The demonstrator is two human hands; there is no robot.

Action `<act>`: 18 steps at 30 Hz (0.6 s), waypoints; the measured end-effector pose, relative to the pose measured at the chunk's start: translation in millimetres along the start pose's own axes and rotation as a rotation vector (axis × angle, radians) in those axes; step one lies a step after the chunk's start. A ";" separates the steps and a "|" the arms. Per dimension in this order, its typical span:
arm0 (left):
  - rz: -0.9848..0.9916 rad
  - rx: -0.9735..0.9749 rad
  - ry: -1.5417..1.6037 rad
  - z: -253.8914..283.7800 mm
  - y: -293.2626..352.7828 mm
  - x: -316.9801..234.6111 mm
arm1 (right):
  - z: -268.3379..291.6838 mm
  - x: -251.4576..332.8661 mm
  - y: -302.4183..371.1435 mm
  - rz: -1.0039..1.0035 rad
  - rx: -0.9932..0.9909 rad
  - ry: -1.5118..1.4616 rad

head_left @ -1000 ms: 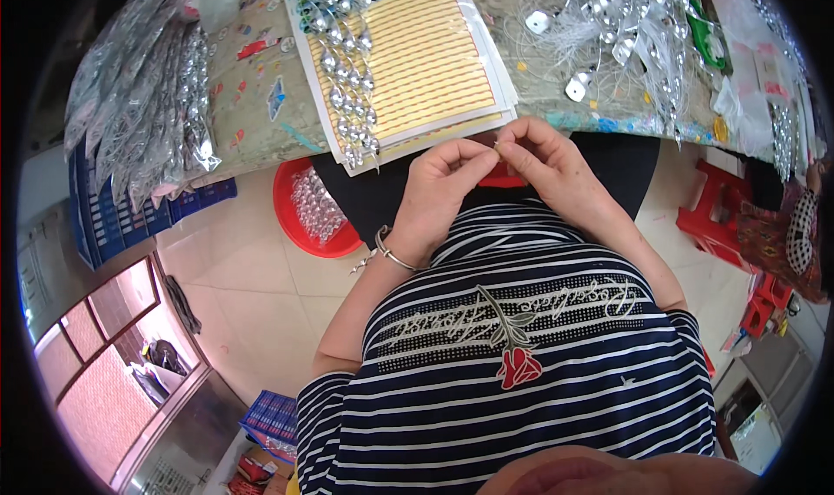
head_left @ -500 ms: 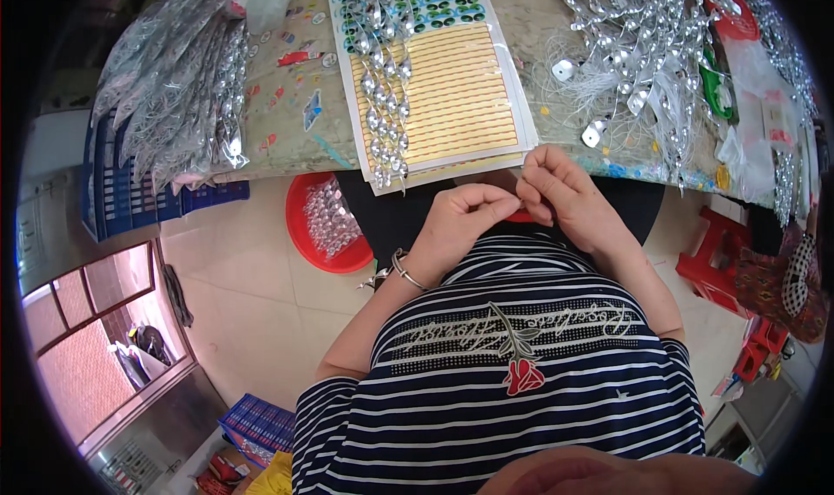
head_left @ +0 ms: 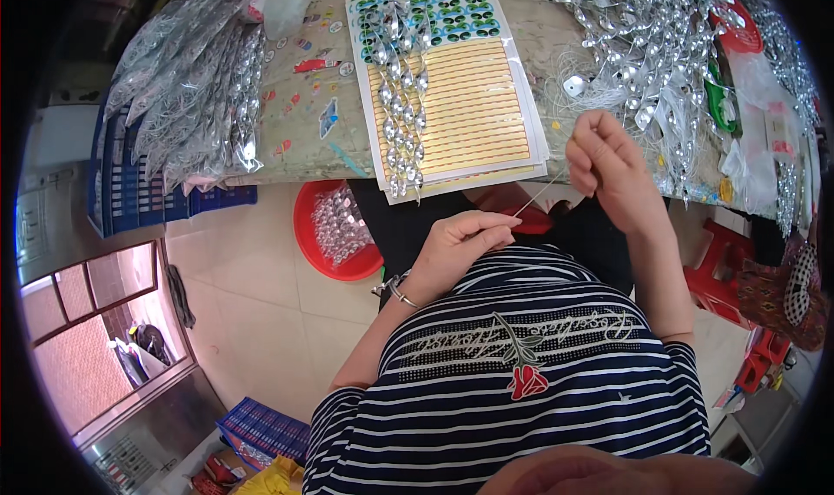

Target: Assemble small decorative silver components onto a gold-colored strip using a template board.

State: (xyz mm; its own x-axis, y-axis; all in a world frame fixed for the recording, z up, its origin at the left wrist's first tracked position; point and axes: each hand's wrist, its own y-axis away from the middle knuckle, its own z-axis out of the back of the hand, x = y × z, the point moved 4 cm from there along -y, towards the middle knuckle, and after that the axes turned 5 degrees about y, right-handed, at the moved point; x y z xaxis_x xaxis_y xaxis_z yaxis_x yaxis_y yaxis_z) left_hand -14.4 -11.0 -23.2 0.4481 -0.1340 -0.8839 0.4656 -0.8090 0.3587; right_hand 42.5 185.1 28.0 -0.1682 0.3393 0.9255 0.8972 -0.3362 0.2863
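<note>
A thin pale thread (head_left: 540,194) runs taut between my two hands. My left hand (head_left: 460,245) pinches its lower end close to my striped shirt. Up and to the right, at the table's front edge, my right hand (head_left: 611,160) grips the other end, fingers closed. Just beyond my hands lies a stack of printed sheets (head_left: 478,104), yellow with rows of red lines and a blue-green patterned top. Silver twisted spiral strands (head_left: 401,130) lie along the left side of the sheets. Loose white threads (head_left: 569,71) spread on the table right of them.
Clear-wrapped silver spirals (head_left: 200,86) are heaped at the table's left, beside a blue basket (head_left: 117,191). More silver spirals (head_left: 665,52) cover the right side. Below the table edge a red basin (head_left: 304,225) holds silver pieces. A red stool (head_left: 717,269) stands at the right.
My right hand has moved up and to the right, away from my left, and the thread now stretches between them. The left hand has dropped slightly. The whole view has shifted a little.
</note>
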 end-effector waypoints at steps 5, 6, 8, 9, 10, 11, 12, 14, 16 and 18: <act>0.108 0.079 -0.004 6.1 12.0 10.9 | 0.5 9.8 -6.1 0.039 0.026 -0.032; 0.110 0.081 -0.003 7.7 15.0 14.7 | 2.9 11.7 -6.3 0.061 0.005 -0.036; 0.025 -0.024 0.012 16.1 22.8 19.8 | 7.9 16.0 -6.9 0.082 -0.021 -0.041; 0.030 -0.009 0.007 19.4 25.9 24.0 | 13.0 19.0 -6.9 0.092 -0.050 -0.034; 0.014 -0.045 -0.039 27.2 31.7 27.3 | 16.9 20.4 -7.3 0.102 -0.079 -0.029; -0.002 -0.078 -0.086 34.0 37.2 30.6 | 21.7 19.0 -9.3 0.099 -0.091 -0.019; 0.004 -0.053 -0.096 37.8 42.8 36.0 | 23.7 17.4 -10.8 0.106 -0.117 -0.025; 0.019 -0.207 -0.070 50.3 54.8 42.6 | 21.0 13.0 -14.7 0.065 -0.157 0.080; -0.073 -0.252 -0.121 50.6 52.0 31.4 | 20.7 8.3 -13.4 0.026 -0.149 0.098; -0.164 -0.365 -0.178 52.7 41.6 14.2 | 17.1 -7.6 -15.3 0.018 -0.048 0.139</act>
State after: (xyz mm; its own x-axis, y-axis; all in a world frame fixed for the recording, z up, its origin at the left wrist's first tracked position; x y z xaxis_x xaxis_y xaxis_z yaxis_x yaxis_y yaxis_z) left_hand -28.9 -76.7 -36.7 0.2224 -0.1429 -0.9644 0.7734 -0.5764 0.2637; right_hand 37.0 202.7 12.3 -0.2106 0.2089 0.9550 0.8805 -0.3838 0.2782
